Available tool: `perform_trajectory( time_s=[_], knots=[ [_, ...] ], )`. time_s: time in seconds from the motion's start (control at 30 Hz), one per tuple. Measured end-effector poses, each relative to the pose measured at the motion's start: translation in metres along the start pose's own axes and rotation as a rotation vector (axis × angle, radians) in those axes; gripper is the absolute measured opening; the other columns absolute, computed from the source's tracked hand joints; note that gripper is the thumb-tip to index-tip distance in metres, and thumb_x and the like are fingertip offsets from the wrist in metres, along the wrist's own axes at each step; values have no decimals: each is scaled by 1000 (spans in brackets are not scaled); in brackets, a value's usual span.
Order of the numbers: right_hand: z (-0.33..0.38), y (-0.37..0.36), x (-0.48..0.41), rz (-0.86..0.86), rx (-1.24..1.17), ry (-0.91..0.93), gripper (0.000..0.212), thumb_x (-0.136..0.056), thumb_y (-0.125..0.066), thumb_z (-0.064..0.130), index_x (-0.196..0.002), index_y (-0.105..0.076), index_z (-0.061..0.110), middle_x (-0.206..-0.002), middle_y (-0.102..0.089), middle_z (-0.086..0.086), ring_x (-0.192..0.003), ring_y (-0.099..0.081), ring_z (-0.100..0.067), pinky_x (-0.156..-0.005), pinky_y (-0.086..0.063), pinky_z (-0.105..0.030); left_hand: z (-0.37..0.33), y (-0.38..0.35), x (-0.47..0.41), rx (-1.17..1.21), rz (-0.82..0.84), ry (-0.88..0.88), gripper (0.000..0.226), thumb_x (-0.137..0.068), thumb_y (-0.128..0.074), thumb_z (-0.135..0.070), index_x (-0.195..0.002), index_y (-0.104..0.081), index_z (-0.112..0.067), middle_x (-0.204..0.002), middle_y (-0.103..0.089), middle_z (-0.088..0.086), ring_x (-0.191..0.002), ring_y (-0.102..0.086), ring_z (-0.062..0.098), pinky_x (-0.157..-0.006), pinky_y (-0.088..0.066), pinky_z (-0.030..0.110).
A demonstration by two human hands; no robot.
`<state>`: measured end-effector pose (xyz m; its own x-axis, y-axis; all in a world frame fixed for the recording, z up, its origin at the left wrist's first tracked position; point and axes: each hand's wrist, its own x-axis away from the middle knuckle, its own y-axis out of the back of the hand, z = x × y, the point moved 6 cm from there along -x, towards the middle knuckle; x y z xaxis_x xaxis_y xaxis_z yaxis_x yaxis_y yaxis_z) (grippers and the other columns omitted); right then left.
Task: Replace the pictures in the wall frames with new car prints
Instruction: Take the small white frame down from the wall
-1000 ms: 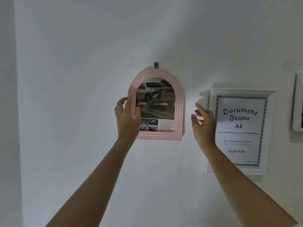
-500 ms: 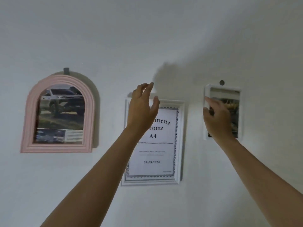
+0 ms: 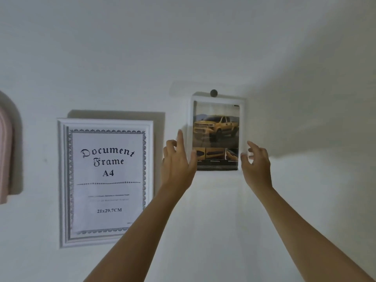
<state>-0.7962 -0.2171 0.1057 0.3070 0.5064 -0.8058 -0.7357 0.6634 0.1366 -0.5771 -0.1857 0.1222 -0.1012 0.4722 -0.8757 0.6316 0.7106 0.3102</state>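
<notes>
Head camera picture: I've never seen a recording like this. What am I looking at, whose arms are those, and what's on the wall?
No machine here: a person wears a camera on the head, so you look along their bare arms at a white wall. The left hand and right hand reach, fingers open, to either side of a small white frame on a dark peg, which shows a yellow pickup print. Neither plainly grips it. To its left hangs a larger white frame with a sheet reading Document Frame A4, and a pink frame peeks in at the far left.
</notes>
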Motion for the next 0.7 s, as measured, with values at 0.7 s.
perform_trajectory(
  time_s=[0.7],
  knots=[
    [1,10,25,-22,-381,7,33,-97,-45,18,-130,-45,19,-117,-55,-5,-96,-53,-7,-69,-44,-2,2,-21,30,705,28,168,52,-100,-36,-19,-129,-19,-59,-129,-34,0,-123,-42,17,-104,-41,45]
  ],
)
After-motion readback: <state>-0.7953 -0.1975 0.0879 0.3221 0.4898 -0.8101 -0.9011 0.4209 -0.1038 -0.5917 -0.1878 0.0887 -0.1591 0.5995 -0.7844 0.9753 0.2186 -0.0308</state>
